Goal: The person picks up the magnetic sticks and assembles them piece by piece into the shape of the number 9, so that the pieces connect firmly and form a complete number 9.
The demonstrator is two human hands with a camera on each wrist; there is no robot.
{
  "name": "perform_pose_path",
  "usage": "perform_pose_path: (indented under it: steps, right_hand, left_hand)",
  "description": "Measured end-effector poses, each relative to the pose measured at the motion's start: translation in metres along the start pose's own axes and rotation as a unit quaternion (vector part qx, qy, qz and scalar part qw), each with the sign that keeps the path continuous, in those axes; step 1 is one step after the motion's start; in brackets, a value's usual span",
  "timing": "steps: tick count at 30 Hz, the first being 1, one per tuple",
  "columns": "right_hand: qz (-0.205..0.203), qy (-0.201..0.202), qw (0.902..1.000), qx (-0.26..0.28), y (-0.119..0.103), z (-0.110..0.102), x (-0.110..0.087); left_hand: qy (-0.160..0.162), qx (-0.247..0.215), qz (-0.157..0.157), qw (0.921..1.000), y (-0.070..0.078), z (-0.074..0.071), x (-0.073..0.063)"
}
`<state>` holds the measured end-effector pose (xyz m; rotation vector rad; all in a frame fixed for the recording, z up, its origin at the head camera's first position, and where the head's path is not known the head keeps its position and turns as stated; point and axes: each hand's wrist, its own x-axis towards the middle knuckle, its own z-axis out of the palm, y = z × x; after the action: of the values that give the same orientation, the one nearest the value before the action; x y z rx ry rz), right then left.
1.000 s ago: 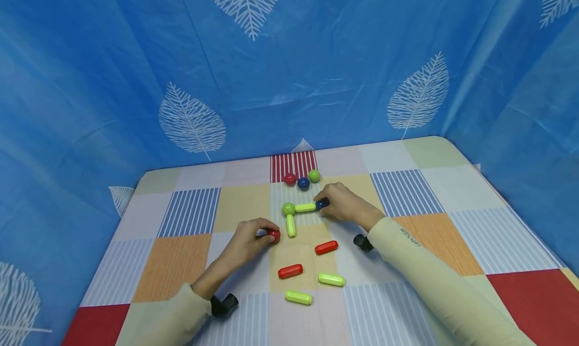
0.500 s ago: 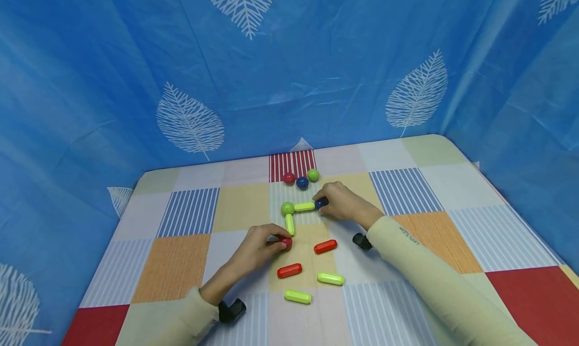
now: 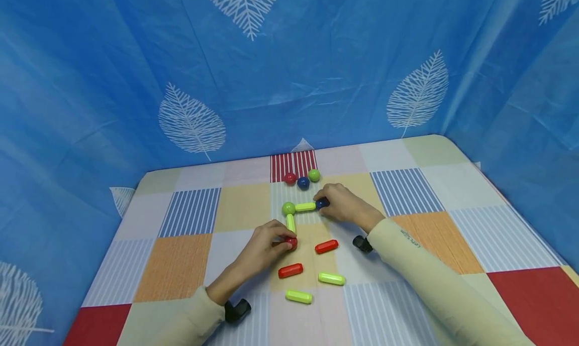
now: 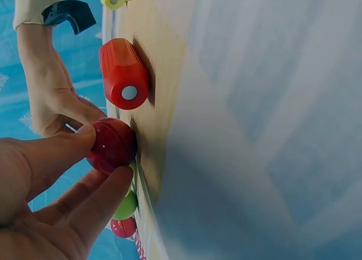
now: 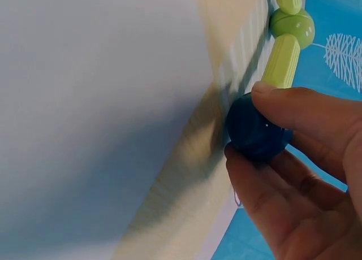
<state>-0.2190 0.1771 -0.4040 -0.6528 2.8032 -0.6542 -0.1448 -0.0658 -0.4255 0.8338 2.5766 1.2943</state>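
Note:
Between thumb and fingers, my left hand (image 3: 267, 245) pinches a red ball (image 4: 113, 146) at the near end of a yellow-green rod (image 3: 291, 223). Whether ball and rod touch is hidden by the fingers. That rod joins a green ball (image 3: 288, 208), from which a second yellow-green rod (image 3: 305, 207) runs right to a dark blue ball (image 5: 254, 128). My right hand (image 3: 345, 204) pinches this blue ball. A red rod (image 4: 124, 76) with a round silvery end lies near the left hand, and another red rod (image 3: 326, 246) lies to its right.
Behind the joined pieces sit a loose red ball (image 3: 290, 178), a blue ball (image 3: 303, 183) and a green ball (image 3: 314, 175). Two loose yellow-green rods, one left (image 3: 298, 297) and one right (image 3: 331, 278), lie nearer me. A blue leaf-print curtain (image 3: 289, 75) surrounds the patchwork-covered table (image 3: 181, 265).
My left hand has carried the red ball rightward to the near end of the yellow-green rod. The right hand stays on the blue ball, nearly unmoved.

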Motion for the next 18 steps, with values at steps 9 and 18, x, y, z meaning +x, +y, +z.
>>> perform_pose_path:
  steps: [9,18]
  right_hand:
    - [0.001,0.0,0.9998,-0.02,-0.008,-0.003,0.0]
    - [-0.069,-0.01,0.9971,0.028,-0.039,0.001,0.028]
  left_hand:
    - [-0.003,0.003,-0.005,1.0,-0.001,-0.002,0.0]
    - [0.012,-0.011,0.012,0.9998,-0.003,-0.004,0.002]
